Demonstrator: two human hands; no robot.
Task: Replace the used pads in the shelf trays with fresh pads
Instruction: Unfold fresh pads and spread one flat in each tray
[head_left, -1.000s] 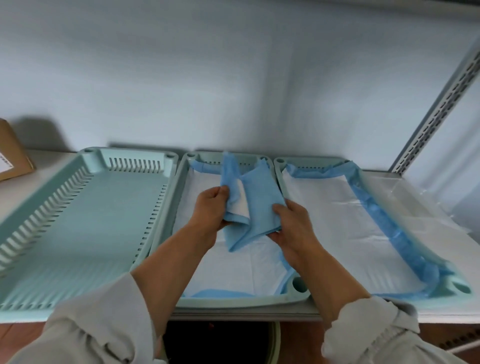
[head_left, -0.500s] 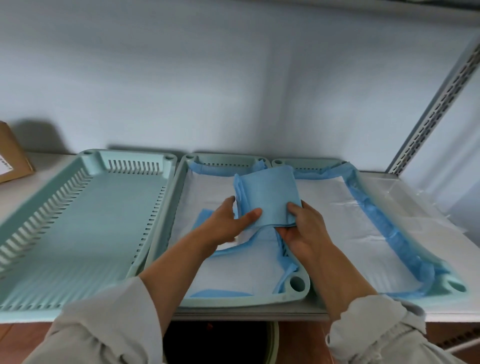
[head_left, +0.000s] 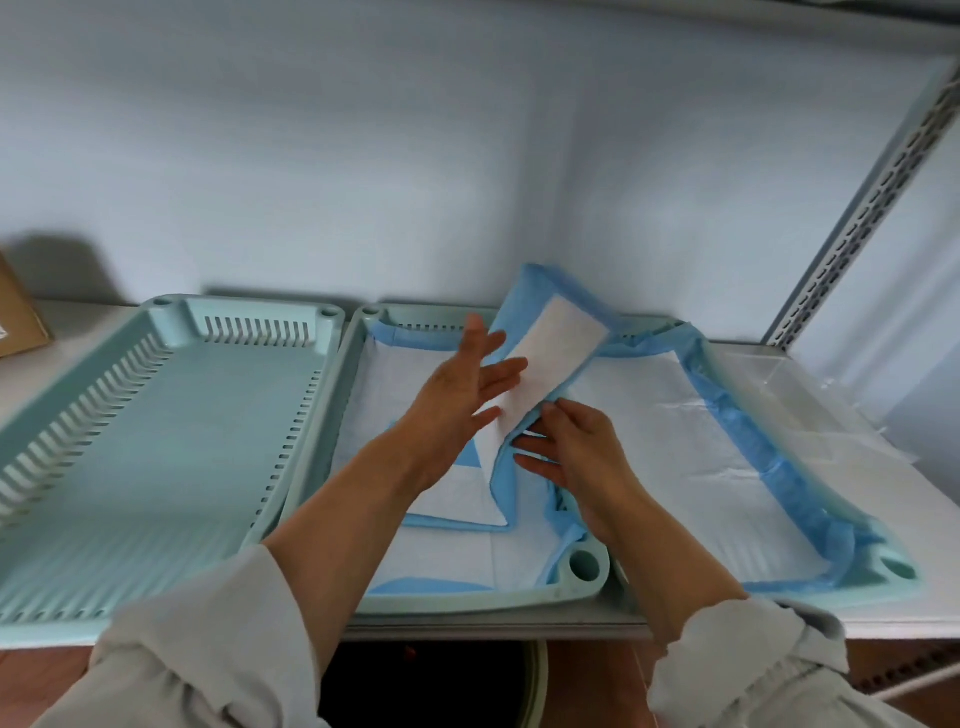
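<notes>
- Head view: our left hand (head_left: 462, 384) lies spread, straight fingers against the half-unfolded blue pad (head_left: 550, 343).
- Our right hand (head_left: 576, 447) pinches the pad's lower edge just beside the left.
- Under both hands, the middle tray (head_left: 332, 467); the bare tray (head_left: 156, 441) left of them, the lined tray (head_left: 831, 545) right.

We saw a pale wall (head_left: 415, 156) behind the shelf, and at the right a grey metal upright (head_left: 862, 208) punched with rows of slots, leaning across our view. At the far left edge the corner of a brown cardboard box (head_left: 18, 312) showed, with a white label on it. A crumpled sheet of clear plastic (head_left: 810, 415) lay at the right end of the white shelf board (head_left: 924, 545). Below the shelf's front edge we made out a dark round opening (head_left: 426, 680) and reddish-brown floor (head_left: 904, 660).
</notes>
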